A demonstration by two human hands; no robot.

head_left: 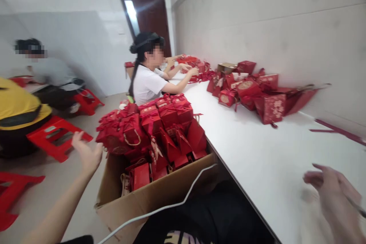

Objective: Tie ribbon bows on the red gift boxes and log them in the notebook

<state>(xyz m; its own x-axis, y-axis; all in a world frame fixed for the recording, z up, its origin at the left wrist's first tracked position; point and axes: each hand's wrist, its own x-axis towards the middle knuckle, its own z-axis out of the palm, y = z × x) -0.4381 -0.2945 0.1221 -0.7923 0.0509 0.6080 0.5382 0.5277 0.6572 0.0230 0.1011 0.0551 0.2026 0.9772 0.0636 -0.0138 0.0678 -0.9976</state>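
Left grip [89, 155] wide, beside red boxes [151, 122]

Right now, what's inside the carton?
Red gift boxes, packed in and heaped above the rim of the carton. Its bottom and whatever lies deeper are covered.

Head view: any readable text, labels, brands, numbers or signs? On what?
No text is readable.
Red packages in the carton: small pale marks, too small and blurred.
Red boxes on the white table: pale emblems, too blurred.
Black clothing, bottom edge: pale print, cut off, unreadable.
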